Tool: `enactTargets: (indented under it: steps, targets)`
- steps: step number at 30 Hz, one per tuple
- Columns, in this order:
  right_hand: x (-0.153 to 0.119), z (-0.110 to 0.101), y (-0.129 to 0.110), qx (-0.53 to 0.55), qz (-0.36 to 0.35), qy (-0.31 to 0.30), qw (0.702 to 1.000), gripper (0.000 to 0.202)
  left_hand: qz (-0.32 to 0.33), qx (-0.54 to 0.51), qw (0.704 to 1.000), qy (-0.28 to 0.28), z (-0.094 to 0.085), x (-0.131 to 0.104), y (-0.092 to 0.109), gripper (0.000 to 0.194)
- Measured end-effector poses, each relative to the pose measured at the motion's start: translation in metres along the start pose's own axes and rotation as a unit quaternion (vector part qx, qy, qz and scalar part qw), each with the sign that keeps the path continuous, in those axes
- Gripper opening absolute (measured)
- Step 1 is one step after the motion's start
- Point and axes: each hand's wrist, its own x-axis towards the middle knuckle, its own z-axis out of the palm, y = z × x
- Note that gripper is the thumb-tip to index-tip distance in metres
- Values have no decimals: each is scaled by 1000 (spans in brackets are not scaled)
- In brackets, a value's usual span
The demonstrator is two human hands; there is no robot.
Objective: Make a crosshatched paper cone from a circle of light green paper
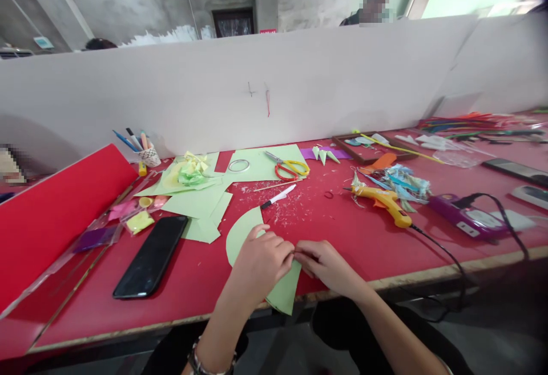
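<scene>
- At the far left, a bright red flat panel (64, 209) stands tilted on the red tabletop (342, 232).
- Beside it lie small clear bags of coloured clay (140, 222), yellow, pink and purple; behind them is a patterned white paper cup (149, 155) holding pens.
- A black smartphone (152, 256) lies flat, near loose light green paper sheets (194, 201) topped with crumpled yellow and green tissue (191, 169).
- A silvery ring (238, 165) rests on light green paper, left of the scissors with red and yellow handles (295, 169).
- The curved pale green paper piece (286, 292) is at the table's front edge, its rounded part left of the left hand and its narrower part below, reaching over the edge.
- The left hand (263, 255) lies across this piece, fingers bent and tips pinched together on its right margin.
- A white pen with a black end (278, 197) lies just beyond the hands.
- The right hand (327, 263) meets the left, thumb and forefinger tips closed on the same margin.
- Further right are a yellow hot glue gun (385, 201), frayed blue and white paper strips (405, 181) and a purple power strip (468, 218).
- At the far right, coloured fuzzy stems (483, 124) lie behind a dark phone-like device (516, 170).
</scene>
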Motion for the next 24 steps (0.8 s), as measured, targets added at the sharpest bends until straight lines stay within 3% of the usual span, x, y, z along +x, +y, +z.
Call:
enactTargets:
  steps: [6,13,16,18,21,24]
  targets:
    - [-1,-1,0,-11,-2,-2,1000,31,-2,47,998,-43,3,0,-5,18]
    - [-2,-3,-2,3,-3,-17,1000,29,-27,53,997,-45,-12,-10,-21,14]
    - [-3,-4,-3,15,-2,-16,1000,29,-86,74,993,-33,-24,-19,-35,15]
    - [-3,-5,-3,24,2,-21,999,29,-142,81,987,7,-31,-25,-43,14]
    - [-3,-6,-2,24,0,-35,999,29,-168,-5,984,63,-34,-29,-47,16]
    - [-1,-6,-2,22,-1,-29,999,28,-117,-132,984,-8,-28,-26,-40,22]
